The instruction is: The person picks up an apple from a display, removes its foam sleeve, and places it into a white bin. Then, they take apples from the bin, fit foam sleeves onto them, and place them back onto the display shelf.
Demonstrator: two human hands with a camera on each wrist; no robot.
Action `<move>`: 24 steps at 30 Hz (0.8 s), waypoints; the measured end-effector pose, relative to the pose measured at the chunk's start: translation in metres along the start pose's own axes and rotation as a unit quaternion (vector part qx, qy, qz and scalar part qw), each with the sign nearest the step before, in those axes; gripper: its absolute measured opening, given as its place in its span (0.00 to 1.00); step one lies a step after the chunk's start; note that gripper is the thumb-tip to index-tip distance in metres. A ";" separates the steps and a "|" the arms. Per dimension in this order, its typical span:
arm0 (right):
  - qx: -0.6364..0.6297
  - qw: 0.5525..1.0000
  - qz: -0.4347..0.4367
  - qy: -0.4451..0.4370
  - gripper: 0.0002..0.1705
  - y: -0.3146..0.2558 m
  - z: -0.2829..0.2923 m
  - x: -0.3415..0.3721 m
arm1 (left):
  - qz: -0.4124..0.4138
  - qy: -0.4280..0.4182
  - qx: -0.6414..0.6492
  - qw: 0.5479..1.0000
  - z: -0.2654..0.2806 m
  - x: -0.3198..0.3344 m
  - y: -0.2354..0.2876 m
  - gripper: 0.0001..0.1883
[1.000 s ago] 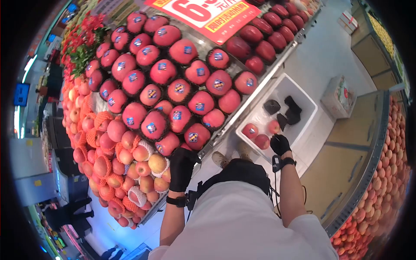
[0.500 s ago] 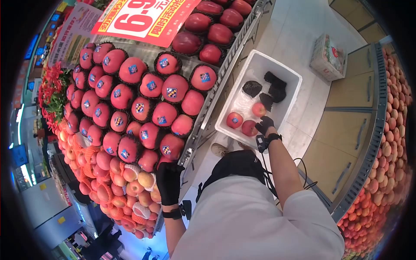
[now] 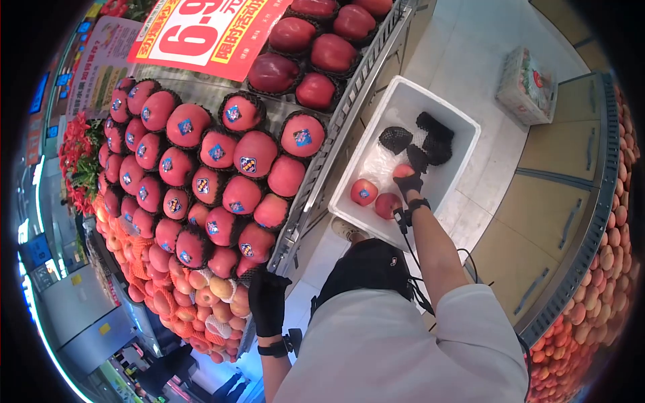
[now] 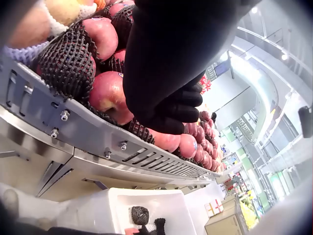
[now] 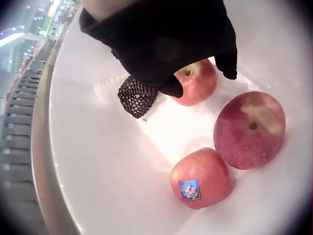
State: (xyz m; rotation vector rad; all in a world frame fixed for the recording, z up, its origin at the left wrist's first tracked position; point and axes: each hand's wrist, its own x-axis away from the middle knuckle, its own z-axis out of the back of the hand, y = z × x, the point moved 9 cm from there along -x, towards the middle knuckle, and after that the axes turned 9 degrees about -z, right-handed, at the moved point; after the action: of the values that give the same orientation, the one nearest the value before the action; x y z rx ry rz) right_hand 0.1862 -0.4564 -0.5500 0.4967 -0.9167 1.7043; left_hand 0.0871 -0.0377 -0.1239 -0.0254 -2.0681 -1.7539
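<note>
My right hand [image 3: 408, 185], in a black glove, reaches into a white foam box [image 3: 463, 117]. Its thumb and fingers curl round a red apple [image 5: 199, 81], one on either side. Two more apples lie near it, one with a blue sticker [image 5: 200, 178] and one without [image 5: 250, 131]. Black foam fruit nets [image 3: 395, 140] lie deeper in the box. My left hand [image 3: 269, 302], also gloved in black, rests at the display's front corner against the stacked apples [image 4: 108, 93]. Its fingers are loosely bent, and no item shows in them.
A slotted metal rail [image 4: 142, 154] edges the apple display. Netted, stickered apples [image 3: 256, 153] and a red price sign [image 3: 232, 60] stand there. Cabinets [image 3: 537, 221] under another fruit stand line the right side, with a packed box [image 3: 527, 84] on the floor behind.
My right hand has moved forward from beside the apples onto one of them. The left hand stays at the display's corner while the head view has shifted.
</note>
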 end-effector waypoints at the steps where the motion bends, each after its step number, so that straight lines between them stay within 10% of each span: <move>1: 0.020 1.000 -0.010 0.006 0.56 0.000 -0.001 0.000 | -0.012 -0.008 -0.049 0.999 0.002 0.001 -0.001 0.02; 9: 0.024 1.000 -0.013 -0.015 0.53 -0.020 0.010 0.031 | -0.034 0.004 -0.217 0.976 0.000 0.006 0.002 0.16; 13: 0.008 0.996 -0.083 -0.001 0.60 0.001 -0.002 0.026 | 0.008 0.045 0.084 0.995 -0.009 0.007 -0.003 0.07; 23: -0.179 0.886 -0.156 -0.398 0.43 -0.038 0.029 0.110 | -0.036 -0.024 0.016 0.999 -0.024 -0.007 0.004 0.02; 24: -0.108 0.911 0.044 -0.394 0.44 -0.060 0.038 0.109 | -0.062 -0.040 -0.038 0.996 -0.028 -0.008 0.008 0.01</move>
State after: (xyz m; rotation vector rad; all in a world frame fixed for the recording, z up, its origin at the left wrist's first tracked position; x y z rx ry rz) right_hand 0.2024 -0.4118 -0.4286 1.0389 -1.7040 1.4462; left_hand 0.1054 -0.0610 -0.1155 0.0102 -2.0983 -1.9364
